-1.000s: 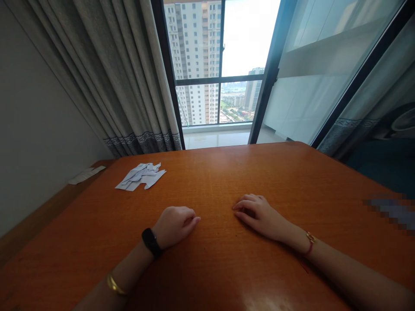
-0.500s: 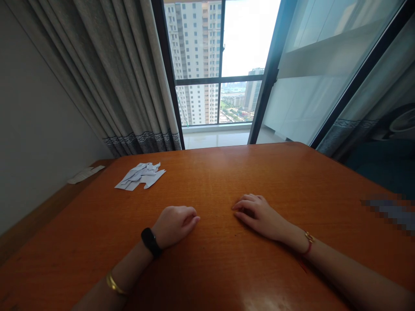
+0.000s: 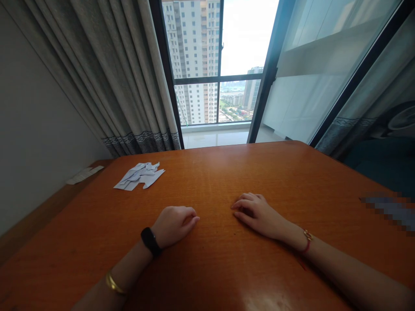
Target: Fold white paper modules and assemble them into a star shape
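My left hand (image 3: pixel 173 225) rests on the orange-brown wooden table (image 3: pixel 214 181), its fingers curled under and the thumb close to the index finger; nothing shows in it. A black band (image 3: pixel 151 242) and a gold bangle (image 3: pixel 114 284) circle that arm. To its right, across a gap of bare wood, lies my right hand (image 3: pixel 254 214). Its fingers are bent loosely with the thumb apart, and it holds nothing. A red cord bracelet with a gold piece (image 3: pixel 308 238) is on that wrist. Torn white paper pieces (image 3: pixel 141 176) lie in a pile beyond my left hand.
More paper (image 3: pixel 84 175) lies on a ledge by the wall at left. A blurred-out object (image 3: pixel 389 211) is at the table's right side. Grey curtains (image 3: pixel 129 86) and a framed glass door (image 3: pixel 262 103) stand behind the far edge. A fan (image 3: pixel 403 119) is at far right.
The view has shifted very slightly. Both hands and the paper pile stay where they were on the table.
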